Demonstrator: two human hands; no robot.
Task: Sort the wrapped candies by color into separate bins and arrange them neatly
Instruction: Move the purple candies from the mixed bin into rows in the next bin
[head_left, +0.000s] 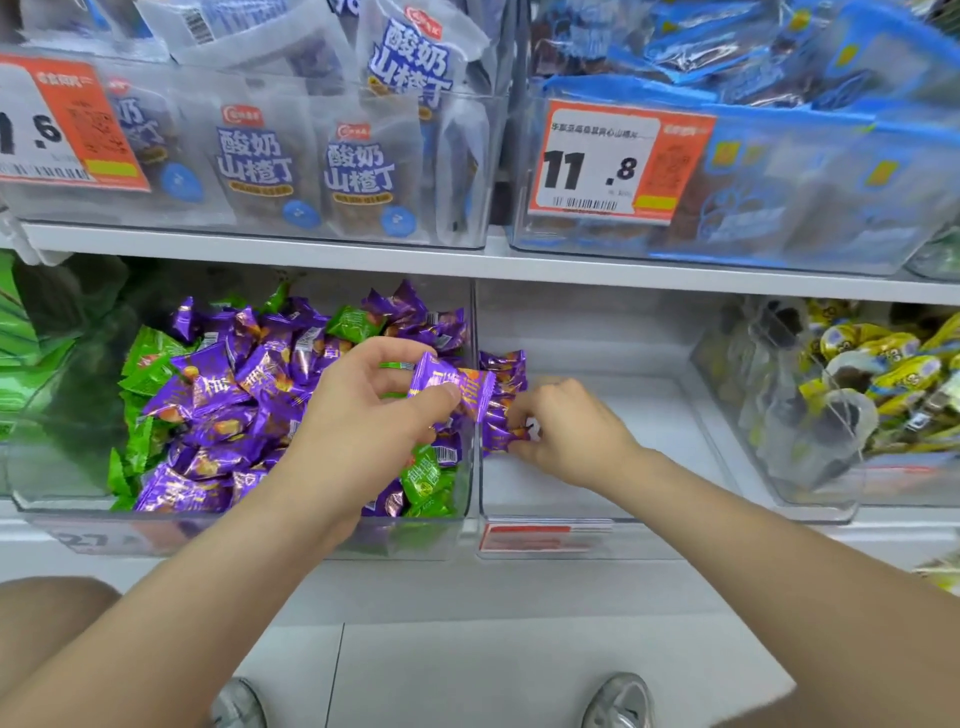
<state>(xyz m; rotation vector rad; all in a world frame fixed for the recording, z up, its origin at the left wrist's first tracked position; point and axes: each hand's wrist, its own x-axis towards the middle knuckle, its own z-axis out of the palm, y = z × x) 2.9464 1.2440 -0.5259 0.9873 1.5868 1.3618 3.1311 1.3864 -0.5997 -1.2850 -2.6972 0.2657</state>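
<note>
Forearms (218, 587) reach in; left hand (374, 415) pinches a purple candy (449, 384), right hand (566, 431) grips the purple row (501, 364). Lay it flush alongside, label up.

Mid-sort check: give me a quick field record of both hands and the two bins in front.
left hand: holds a purple candy above the mixed bin
right hand: pinches the purple row inside the middle bin
mixed bin: purple candies jumbled with green candies
middle bin: purple row along its left wall
</note>
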